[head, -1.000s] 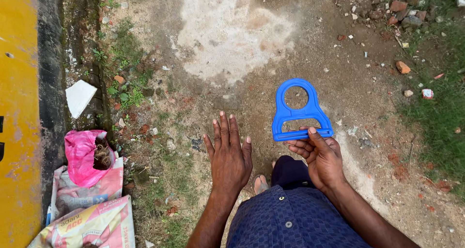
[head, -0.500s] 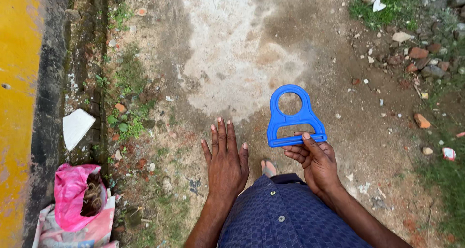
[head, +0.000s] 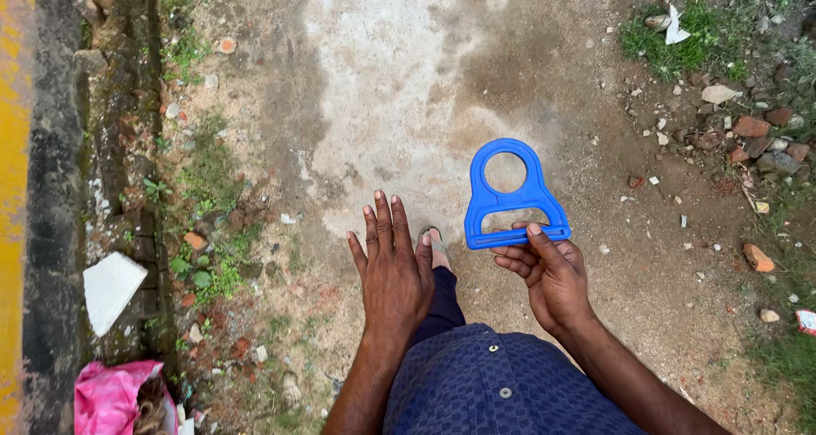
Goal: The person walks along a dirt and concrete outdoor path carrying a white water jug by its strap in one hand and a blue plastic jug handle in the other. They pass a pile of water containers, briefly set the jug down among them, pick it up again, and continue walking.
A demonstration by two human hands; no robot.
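At the bottom of the frame is my blue checked shirt (head: 501, 384). Just above it my left hand (head: 393, 269) hangs flat, fingers spread, holding nothing. My right hand (head: 548, 273) has its grip closed on the bottom bar of the blue plastic handle (head: 514, 199), right of centre. A moment ago it was higher in the frame; now the pale concrete path (head: 382, 87) and rubble (head: 756, 138) lie beyond.

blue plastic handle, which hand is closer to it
Right. The right hand holds the blue plastic handle by its lower bar, fingers on it. The left hand is flat and empty, apart from the handle on its left side.
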